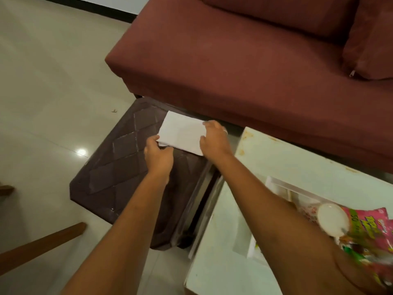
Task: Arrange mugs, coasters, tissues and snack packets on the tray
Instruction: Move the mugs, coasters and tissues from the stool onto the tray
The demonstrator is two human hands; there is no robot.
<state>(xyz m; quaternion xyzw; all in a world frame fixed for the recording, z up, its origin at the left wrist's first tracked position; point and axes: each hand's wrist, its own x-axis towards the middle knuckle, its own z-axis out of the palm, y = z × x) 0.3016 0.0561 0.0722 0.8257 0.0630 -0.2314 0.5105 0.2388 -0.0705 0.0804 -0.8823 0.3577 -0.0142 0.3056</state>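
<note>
- Step in hand, by judgement: the tissues. A folded white tissue [181, 133] lies on a dark stool [119, 167] beside the sofa [234, 60], well apart from the tray [276, 184].
- Left hand [158, 155]: pinches the tissue's near corner.
- Right hand [214, 138]: grasps its right edge.
- Next move, by judgement: lift the tissue with its fold kept, carry it right to the tray on the bench [297, 158].
- Tray: snack packet [370, 228] and a white round thing on it, blurred; far side cut off.
- Mugs, coasters: none made out.

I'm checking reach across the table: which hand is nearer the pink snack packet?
Right. The right hand grips the white tissue's end on the pink snack packet's side; the left hand grips the far end.
</note>
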